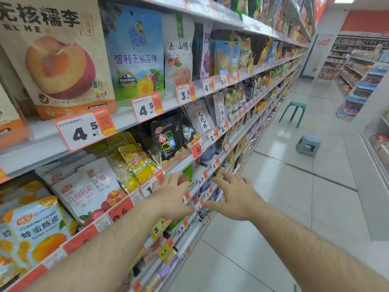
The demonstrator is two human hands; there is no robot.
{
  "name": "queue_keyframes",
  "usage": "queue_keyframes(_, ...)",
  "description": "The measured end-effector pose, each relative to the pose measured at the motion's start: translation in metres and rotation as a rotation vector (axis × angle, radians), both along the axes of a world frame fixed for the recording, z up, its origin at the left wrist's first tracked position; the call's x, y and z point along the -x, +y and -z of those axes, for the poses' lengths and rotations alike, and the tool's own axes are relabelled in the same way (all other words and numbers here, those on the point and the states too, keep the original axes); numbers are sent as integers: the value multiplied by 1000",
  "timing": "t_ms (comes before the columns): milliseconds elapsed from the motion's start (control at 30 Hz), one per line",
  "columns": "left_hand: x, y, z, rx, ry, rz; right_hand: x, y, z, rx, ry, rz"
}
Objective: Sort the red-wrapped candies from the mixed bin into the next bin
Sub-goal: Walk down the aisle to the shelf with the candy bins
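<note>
I see no candy bin and no red-wrapped candies in this view. Both my arms stretch forward toward the snack shelves on the left. My left hand (171, 196) hovers with fingers spread in front of a shelf edge with price tags, close to a green and red packet (188, 173). My right hand (233, 196) is beside it, fingers spread and straight, over the lower shelf edges. Neither hand holds anything.
Tall shelves (130, 120) of bagged dried-fruit snacks with orange price tags run along the left. A tiled aisle opens to the right, with a green stool (293, 112) and a low grey step stool (308, 144). More shelving (357, 85) stands at the far right.
</note>
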State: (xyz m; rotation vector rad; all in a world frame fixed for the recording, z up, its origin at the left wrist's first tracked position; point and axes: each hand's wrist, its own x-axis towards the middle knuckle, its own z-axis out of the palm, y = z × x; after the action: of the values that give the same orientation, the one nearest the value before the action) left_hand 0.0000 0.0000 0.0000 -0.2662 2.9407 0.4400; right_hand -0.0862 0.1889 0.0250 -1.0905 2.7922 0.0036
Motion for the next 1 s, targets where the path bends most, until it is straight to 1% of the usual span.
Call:
queue_keyframes(133, 36, 7, 22, -6, -35, 7, 28, 8, 16, -8, -26, 10)
queue_keyframes(267, 103, 17, 42, 22, -94, 27, 92, 21, 41, 21, -67, 34)
queue_keyframes(467, 254, 50, 57, 62, -160, 39, 241, 52, 78, 6, -109, 62)
queue_keyframes(600, 369, 81, 53, 90, -154, 68, 347, 82, 74, 3, -143, 82)
queue_keyframes(700, 433, 93, 42, 94, -138, 111, 414, 95, 68, -20, -144, 98)
queue_keyframes(867, 545, 97, 38, 89, -153, 112, 530, 104, 61, -39, -119, 108)
queue_keyframes(1000, 651, 94, 49, 46, -185, 122, 629, 104, 63, -44, -98, 136)
